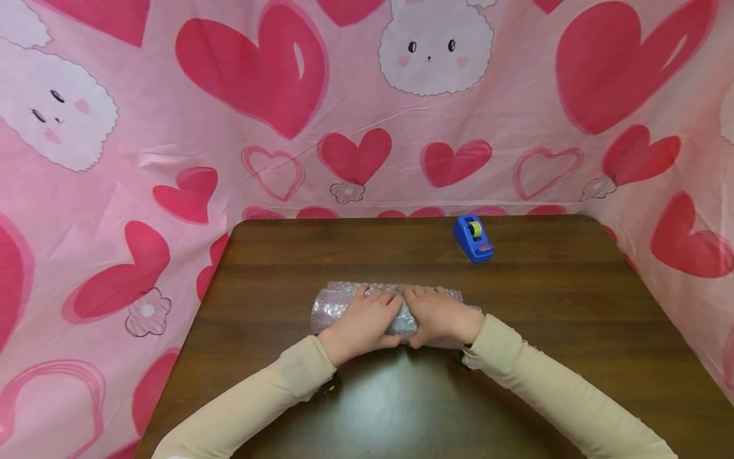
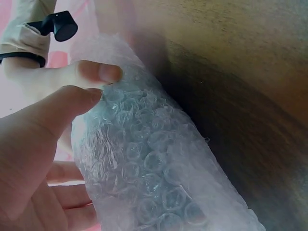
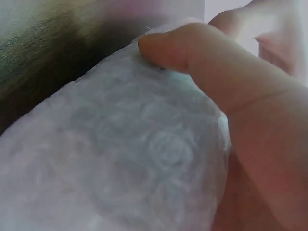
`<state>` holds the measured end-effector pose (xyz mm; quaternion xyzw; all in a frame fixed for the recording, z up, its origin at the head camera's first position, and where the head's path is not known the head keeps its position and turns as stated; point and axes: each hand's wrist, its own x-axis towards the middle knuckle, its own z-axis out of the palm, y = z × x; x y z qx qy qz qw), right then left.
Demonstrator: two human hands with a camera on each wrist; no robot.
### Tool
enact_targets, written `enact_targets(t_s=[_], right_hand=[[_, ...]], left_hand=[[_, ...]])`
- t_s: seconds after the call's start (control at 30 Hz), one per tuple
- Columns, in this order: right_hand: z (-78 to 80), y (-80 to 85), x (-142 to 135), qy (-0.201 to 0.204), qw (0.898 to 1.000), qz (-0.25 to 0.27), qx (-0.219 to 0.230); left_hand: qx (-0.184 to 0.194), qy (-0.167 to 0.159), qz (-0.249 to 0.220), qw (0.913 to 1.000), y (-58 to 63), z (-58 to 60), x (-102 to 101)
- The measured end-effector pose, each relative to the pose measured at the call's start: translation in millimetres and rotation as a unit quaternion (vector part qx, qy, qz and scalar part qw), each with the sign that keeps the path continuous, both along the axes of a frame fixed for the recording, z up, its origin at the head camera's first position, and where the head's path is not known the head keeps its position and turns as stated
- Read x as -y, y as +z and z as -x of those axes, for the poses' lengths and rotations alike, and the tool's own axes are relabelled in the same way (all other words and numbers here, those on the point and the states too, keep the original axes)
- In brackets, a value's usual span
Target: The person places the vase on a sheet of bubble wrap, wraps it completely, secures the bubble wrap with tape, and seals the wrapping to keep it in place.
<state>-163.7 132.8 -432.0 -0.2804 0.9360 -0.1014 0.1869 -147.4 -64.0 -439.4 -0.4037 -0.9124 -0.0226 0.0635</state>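
Pink fabric printed with red hearts hangs behind a dark brown wooden tabletop. On it, a clear plastic bubble-wrap roll lies crosswise under the left hand and right hand, both grasping it; beyond stands a blue tape dispenser.

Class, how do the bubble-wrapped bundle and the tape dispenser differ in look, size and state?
Look: the bubble-wrapped bundle is translucent; the tape dispenser is mostly blue. Size: the bundle is longer than the dispenser. State: the left grip and right grip hold the bundle; the dispenser stands unheld. Both show against the brown table.
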Motion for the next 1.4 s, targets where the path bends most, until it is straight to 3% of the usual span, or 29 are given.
enact_targets(t_s=[0.2,0.4,0.5,0.63,0.77,0.97,1.1,1.23,1.4], right_hand=[[-16.3,-1.8,-7.1,0.02,0.992,-0.015,-0.124],[-36.5,-8.3,-9.9,0.032,0.964,-0.028,-0.262],[-47.3,-13.4,-8.7,0.037,0.952,-0.043,-0.302],[-56.8,-22.0,-4.1,0.035,0.944,-0.052,-0.325],[-57.8,-31.1,-0.2,0.032,0.93,-0.071,-0.36],[-48.2,-45.4,1.5,0.03,0.89,-0.089,-0.446],[-41.5,-51.2,-0.4,0.027,0.872,-0.08,-0.482],[-35.1,-50.5,-1.8,0.027,0.881,-0.054,-0.47],[-26.9,-43.9,-2.8,0.025,0.915,-0.033,-0.401]], left_hand=[[0.02,0.006,0.0,0.9998,0.9,2.4,-1.2],[0.019,0.014,-0.012,0.9996,-0.6,7.5,-0.2],[0.016,0.014,-0.019,0.9996,-2.0,10.7,1.2],[0.018,0.008,-0.027,0.9994,-3.3,13.5,3.2],[0.026,0.001,-0.032,0.9992,-4.0,13.9,4.1],[0.033,0.01,-0.041,0.9986,-5.4,11.7,4.6],[0.021,0.002,-0.039,0.999,-7.5,9.4,6.1],[0.005,-0.003,-0.04,0.9992,-9.4,8.9,8.2],[-0.019,-0.005,-0.037,0.9991,-8.4,8.8,9.1]])
